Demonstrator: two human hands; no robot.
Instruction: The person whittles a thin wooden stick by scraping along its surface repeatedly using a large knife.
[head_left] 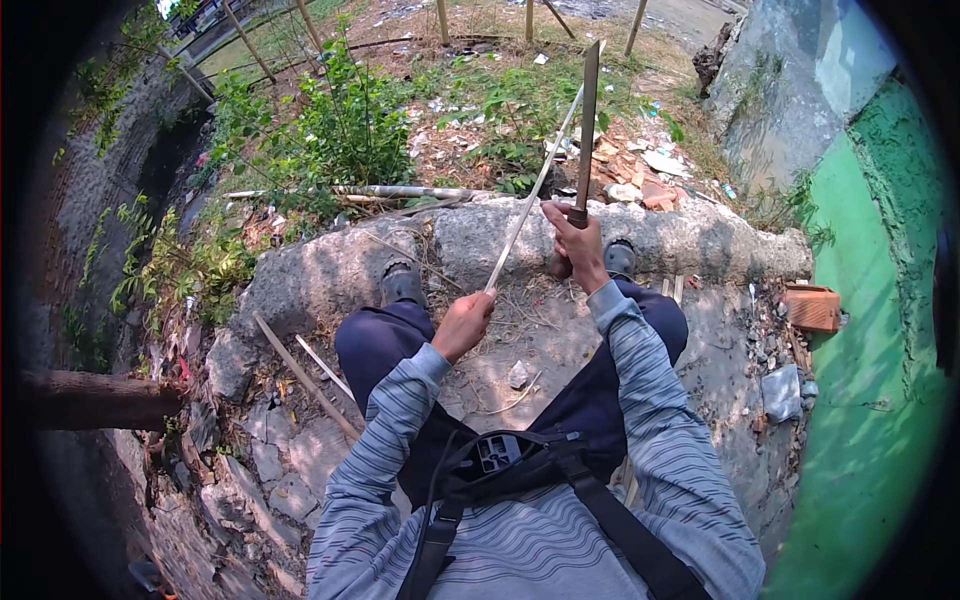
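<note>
My left hand (465, 325) is closed around the lower end of a long, thin, pale strip (530, 200) that looks like split bamboo. The strip slants up and away to the right. My right hand (577, 243) grips the dark handle of a machete (588, 130), its long brown blade pointing up and away. Near the top, strip and blade come together in the picture; whether they touch I cannot tell. Between my knees, a small pale stone (518, 375) and thin slivers lie on the concrete.
My shoes rest against a rough concrete ledge (340, 265). More strips (305, 378) lie at the left. A green wall (860, 420), an orange brick (812, 307) and a grey stone (780, 392) are on the right. Beyond are shrubs (350, 130) and rubble; a trunk (100, 400) juts in left.
</note>
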